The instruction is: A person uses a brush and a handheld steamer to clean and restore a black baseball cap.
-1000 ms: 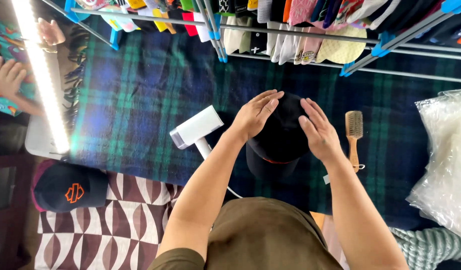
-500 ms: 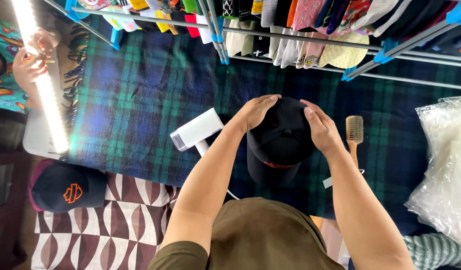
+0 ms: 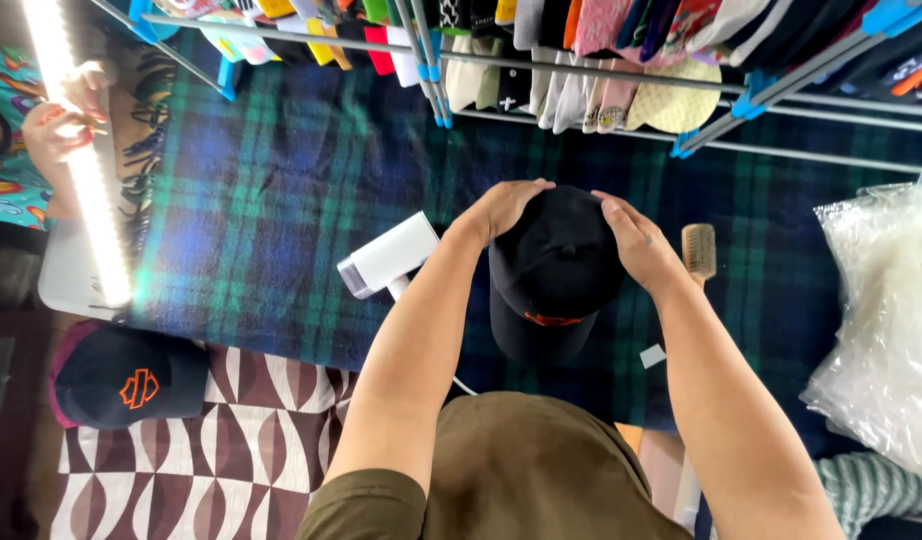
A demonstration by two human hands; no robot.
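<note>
Now both hands are grasping a black cap (image 3: 556, 275): left hand (image 3: 501, 208) cupping the crown's left side, right hand (image 3: 636, 243) pressing the right side. The cap is sitting crown up, brim toward the person, over a plaid blanket (image 3: 271, 200). A white steamer (image 3: 389, 255) is lying just left, a wooden brush (image 3: 699, 250) just right. Another black cap (image 3: 131, 378) is resting lower left. Caps are hanging on a rack (image 3: 601, 65) beyond; a plastic bag (image 3: 881, 320) is sitting far right.
</note>
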